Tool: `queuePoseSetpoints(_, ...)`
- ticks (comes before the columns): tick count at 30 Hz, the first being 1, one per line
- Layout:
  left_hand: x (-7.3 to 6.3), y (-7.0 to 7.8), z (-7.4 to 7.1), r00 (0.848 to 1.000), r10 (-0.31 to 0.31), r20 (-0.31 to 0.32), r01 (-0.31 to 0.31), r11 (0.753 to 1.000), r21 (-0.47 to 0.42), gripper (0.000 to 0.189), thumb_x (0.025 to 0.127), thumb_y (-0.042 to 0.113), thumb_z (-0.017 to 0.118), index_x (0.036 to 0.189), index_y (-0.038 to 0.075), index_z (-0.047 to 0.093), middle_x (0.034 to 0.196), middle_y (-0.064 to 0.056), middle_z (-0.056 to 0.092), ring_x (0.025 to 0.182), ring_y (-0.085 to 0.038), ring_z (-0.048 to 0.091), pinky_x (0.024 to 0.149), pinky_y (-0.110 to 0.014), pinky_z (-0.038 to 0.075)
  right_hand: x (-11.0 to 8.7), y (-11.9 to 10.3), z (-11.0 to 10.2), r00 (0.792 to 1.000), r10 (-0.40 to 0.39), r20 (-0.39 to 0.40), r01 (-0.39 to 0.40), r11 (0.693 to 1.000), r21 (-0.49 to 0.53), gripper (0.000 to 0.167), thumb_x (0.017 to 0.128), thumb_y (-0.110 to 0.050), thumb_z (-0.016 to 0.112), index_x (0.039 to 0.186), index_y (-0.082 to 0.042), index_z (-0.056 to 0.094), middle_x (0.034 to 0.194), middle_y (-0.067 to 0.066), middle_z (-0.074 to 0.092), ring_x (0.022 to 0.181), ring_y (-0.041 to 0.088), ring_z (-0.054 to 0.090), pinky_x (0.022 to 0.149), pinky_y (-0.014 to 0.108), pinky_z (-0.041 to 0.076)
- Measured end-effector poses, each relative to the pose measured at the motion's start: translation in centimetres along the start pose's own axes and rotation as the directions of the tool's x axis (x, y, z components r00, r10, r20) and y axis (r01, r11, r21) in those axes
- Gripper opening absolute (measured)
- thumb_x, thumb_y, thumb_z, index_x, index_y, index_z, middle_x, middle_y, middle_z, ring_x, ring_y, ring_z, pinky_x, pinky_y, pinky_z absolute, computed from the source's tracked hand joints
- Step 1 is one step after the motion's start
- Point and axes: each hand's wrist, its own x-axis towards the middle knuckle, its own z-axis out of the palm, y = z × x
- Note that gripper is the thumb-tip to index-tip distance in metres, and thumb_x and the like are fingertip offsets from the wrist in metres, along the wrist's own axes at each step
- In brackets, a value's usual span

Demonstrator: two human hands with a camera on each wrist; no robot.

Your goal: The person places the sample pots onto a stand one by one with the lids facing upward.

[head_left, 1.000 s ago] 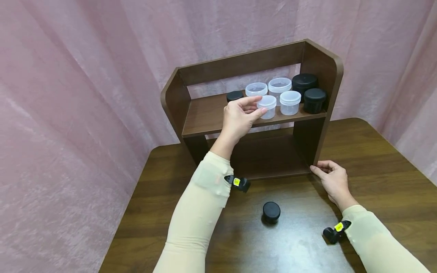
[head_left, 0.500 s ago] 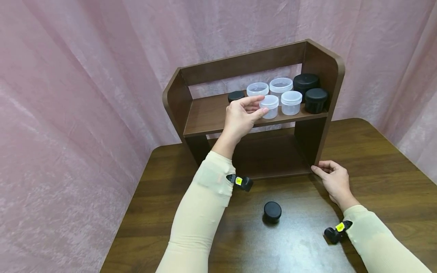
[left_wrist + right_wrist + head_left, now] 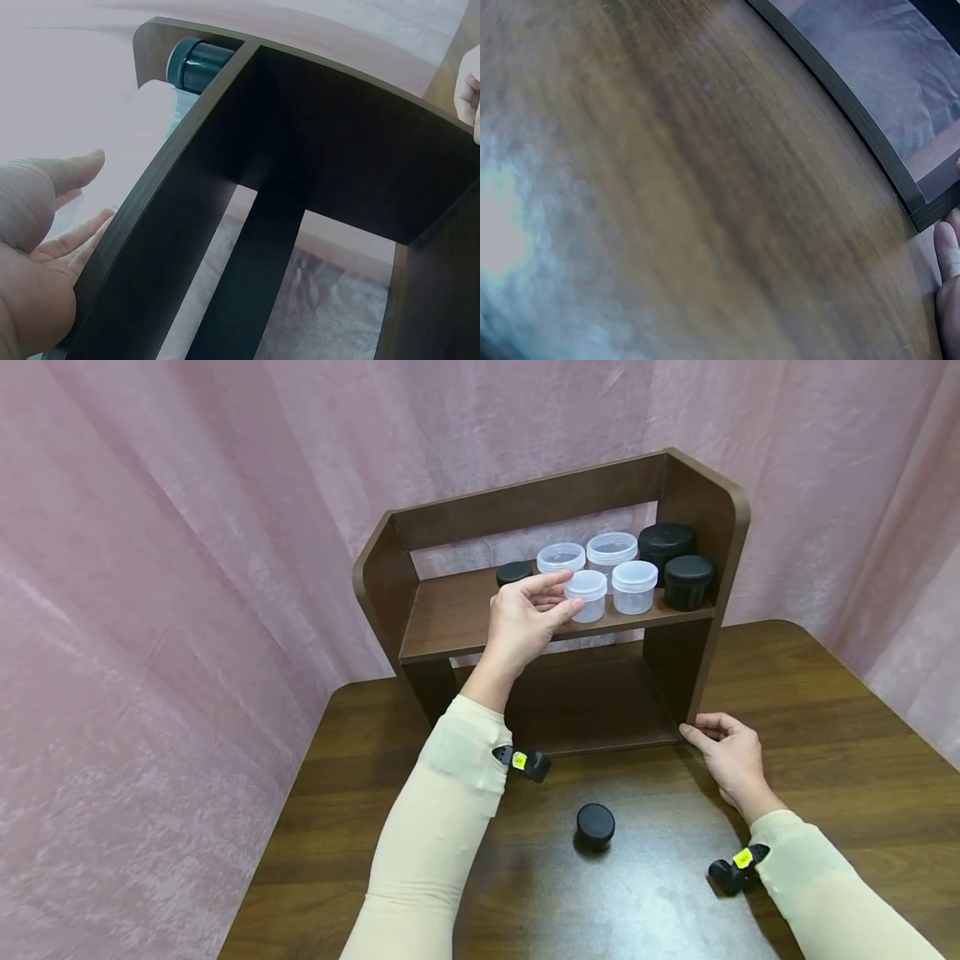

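In the head view my left hand [image 3: 527, 610] reaches to the upper shelf. Its thumb and fingers hold a small clear jar [image 3: 588, 602] with a whitish lid at the jar's left side. The left wrist view has thumb and fingers apart around a washed-out patch where the jar cannot be made out. My right hand [image 3: 731, 760] grips the lower front corner of the brown wooden shelf unit [image 3: 525, 493], on its right side panel. Beside the held jar stands another small clear jar [image 3: 635, 589], then a small black jar [image 3: 688, 583].
Behind stand two larger clear jars [image 3: 612, 552] [image 3: 561, 557] and a larger black jar [image 3: 666, 543]. A black-lidded jar [image 3: 513, 572] is partly behind my left hand. One small black jar [image 3: 596, 825] stands on the wooden table [image 3: 337, 827]. Pink curtains [image 3: 225, 568] hang behind.
Both hands keep their places on the jar and the shelf unit. Only the head view shifts slightly; no jar has visibly moved.
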Motion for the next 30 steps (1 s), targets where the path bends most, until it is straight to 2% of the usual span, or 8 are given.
queuePoseSetpoints(4,-0.2,-0.2,-0.2,0.998,0.044,-0.043,-0.046,0.998,-0.044,0.039,0.078,0.013,0.081,0.116,0.009,0.071,0.098,-0.005,0.071,0.086,-0.009,0.068,0.076,-0.019,0.053,0.0,0.0,0.1,1.000,-0.003,-0.001,0.003,1.000,0.006,0.034,0.084,-0.021,0.076,0.104,0.003,0.062,0.086,-0.014,0.059,0.081,0.001,0.054,0.063,0.010,0.045)
queuePoseSetpoints(8,-0.7,-0.4,-0.5,0.990,0.098,-0.103,-0.111,0.985,-0.134,0.036,0.079,0.007,0.079,0.114,0.003,0.070,0.097,-0.012,0.070,0.086,-0.014,0.067,0.077,-0.023,0.054,0.0,0.1,0.4,1.000,-0.003,-0.002,0.003,1.000,0.003,0.033,0.084,-0.021,0.076,0.103,0.002,0.062,0.085,-0.014,0.059,0.081,0.001,0.054,0.064,0.010,0.045)
queuePoseSetpoints(12,-1.7,-0.7,-0.8,0.977,0.144,-0.156,-0.172,0.968,-0.185,0.028,0.082,0.005,0.076,0.107,-0.003,0.069,0.092,-0.015,0.069,0.077,-0.015,0.063,0.068,-0.023,0.051,-0.1,0.1,0.7,1.000,-0.005,-0.002,0.005,1.000,0.000,0.033,0.084,-0.021,0.076,0.103,0.002,0.063,0.086,-0.014,0.059,0.080,0.001,0.054,0.064,0.010,0.045)
queuePoseSetpoints(15,-2.9,-1.0,-0.9,0.971,0.180,-0.157,-0.210,0.956,-0.205,0.021,0.083,0.006,0.075,0.100,-0.006,0.069,0.085,-0.014,0.069,0.071,-0.013,0.061,0.061,-0.022,0.048,-0.1,0.1,0.8,1.000,-0.004,0.003,0.004,1.000,-0.002,0.033,0.084,-0.021,0.076,0.104,0.002,0.063,0.086,-0.015,0.059,0.081,0.001,0.054,0.064,0.010,0.045)
queuePoseSetpoints(18,-4.3,-1.4,-1.0,0.969,0.222,-0.105,-0.239,0.951,-0.198,0.016,0.084,0.007,0.074,0.095,-0.004,0.069,0.080,-0.010,0.069,0.067,-0.013,0.060,0.058,-0.024,0.047,0.0,0.0,1.0,1.000,-0.004,0.009,0.004,1.000,-0.002,0.035,0.084,-0.022,0.076,0.105,0.002,0.063,0.086,-0.014,0.059,0.081,0.002,0.054,0.064,0.010,0.045)
queuePoseSetpoints(22,-5.9,-2.3,-1.1,0.970,0.242,0.016,-0.237,0.961,-0.141,0.013,0.086,0.010,0.073,0.094,0.001,0.071,0.079,-0.006,0.069,0.067,-0.013,0.059,0.058,-0.028,0.048,0.1,-0.1,1.1,1.000,-0.010,0.015,0.010,1.000,-0.012,0.036,0.084,-0.023,0.076,0.106,0.002,0.062,0.087,-0.013,0.059,0.081,0.002,0.054,0.064,0.011,0.045)
queuePoseSetpoints(26,-7.3,-3.3,-1.1,0.964,0.213,0.158,-0.206,0.977,-0.064,0.014,0.086,0.014,0.073,0.095,0.003,0.071,0.083,-0.002,0.069,0.067,-0.012,0.059,0.059,-0.029,0.051,0.2,0.0,1.1,1.000,-0.017,0.017,0.017,1.000,-0.022,0.037,0.084,-0.024,0.076,0.106,0.003,0.062,0.086,-0.013,0.059,0.081,0.002,0.054,0.063,0.011,0.045)
queuePoseSetpoints(30,-8.8,-4.6,-0.9,0.945,0.158,0.286,-0.165,0.986,0.000,0.014,0.086,0.014,0.074,0.097,0.006,0.072,0.086,-0.001,0.070,0.066,-0.012,0.059,0.058,-0.029,0.051,0.1,0.1,1.2,1.000,-0.015,0.015,0.015,1.000,-0.020,0.036,0.084,-0.024,0.076,0.105,0.002,0.062,0.085,-0.014,0.059,0.080,0.002,0.054,0.063,0.011,0.045)
